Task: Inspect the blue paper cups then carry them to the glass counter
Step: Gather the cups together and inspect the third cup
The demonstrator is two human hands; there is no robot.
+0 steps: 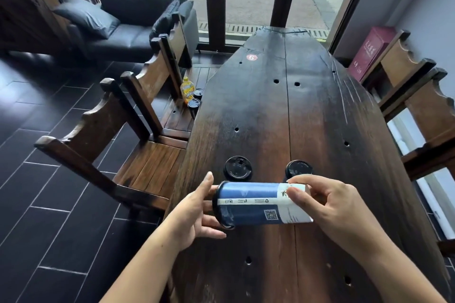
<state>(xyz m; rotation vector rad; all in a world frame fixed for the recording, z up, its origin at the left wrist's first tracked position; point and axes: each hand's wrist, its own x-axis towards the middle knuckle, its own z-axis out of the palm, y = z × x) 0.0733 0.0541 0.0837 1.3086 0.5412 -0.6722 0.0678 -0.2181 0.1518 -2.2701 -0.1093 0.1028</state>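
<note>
— Where's the tall blue paper cup with the black plastic lid (256,204)?

— Lying sideways in mid-air, just above the long dark wooden surface (307,110). Lid end to the left, white-banded base to the right.

— Held how?

— Left hand (194,216) spread, palm and fingertips cupping the lid end. Right hand (330,206) pinching the base end between thumb and fingers. Supported at both ends, so probably being turned for a look at the printed seam and the code.

— Any others?

— Two more black-lidded cups standing upright on the surface just beyond, one on the left (237,168), one on the right (298,167) partly hidden behind the right hand's fingers. Two further lidded cups (195,102) beside a yellow bottle (187,89) on a wooden chair seat (181,115) to the left; blue or not, hard to say.

— Handling?

— Likely light, thin-walled, easy to dent under a hard squeeze. Full or empty: cannot tell. Safest grip probably around the stiffer rim below the lid or the base ring, not mid-wall. Snap-on lid may pop off if pulled, so best kept upright for the carry.
</note>
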